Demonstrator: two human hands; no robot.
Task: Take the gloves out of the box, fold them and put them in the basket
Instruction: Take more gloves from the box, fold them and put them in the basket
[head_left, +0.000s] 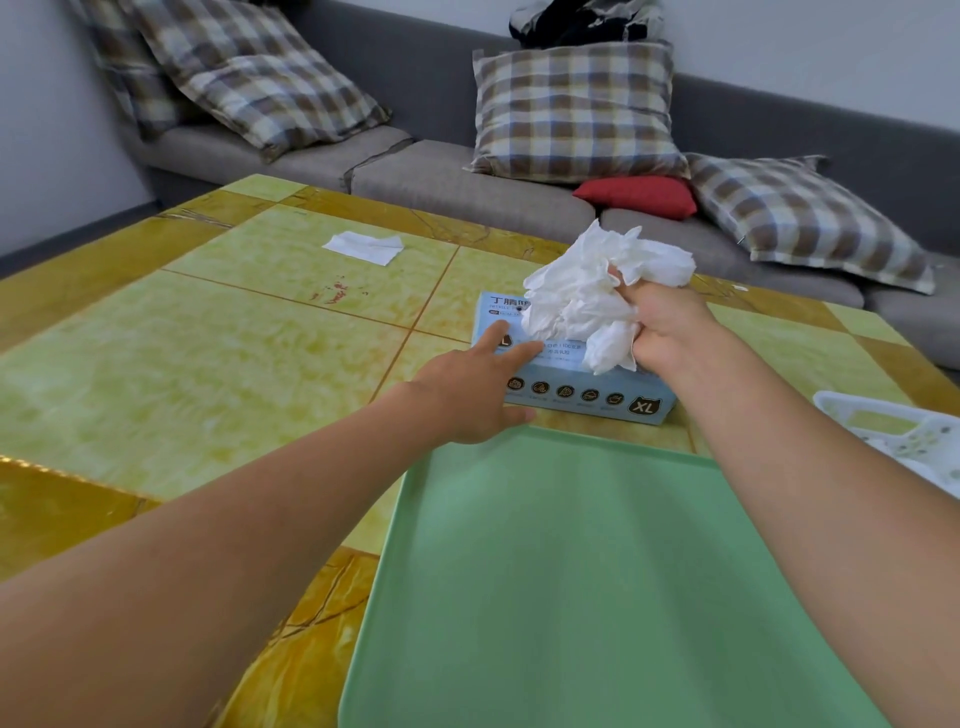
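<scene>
A light blue glove box (587, 387) marked XL lies on the table just beyond a green tray. My right hand (667, 330) grips a crumpled bunch of white gloves (587, 296) lifted above the box's top. My left hand (475, 387) presses on the box's left end with straight fingers, thumb down at the front side. A white plastic basket (906, 434) sits at the right edge, partly cut off by the frame.
A green tray (571, 597) lies in front of me between my forearms. A flat white piece (366, 247) lies far left on the yellow-green table (208, 364). A grey sofa with plaid cushions (576, 111) runs behind the table.
</scene>
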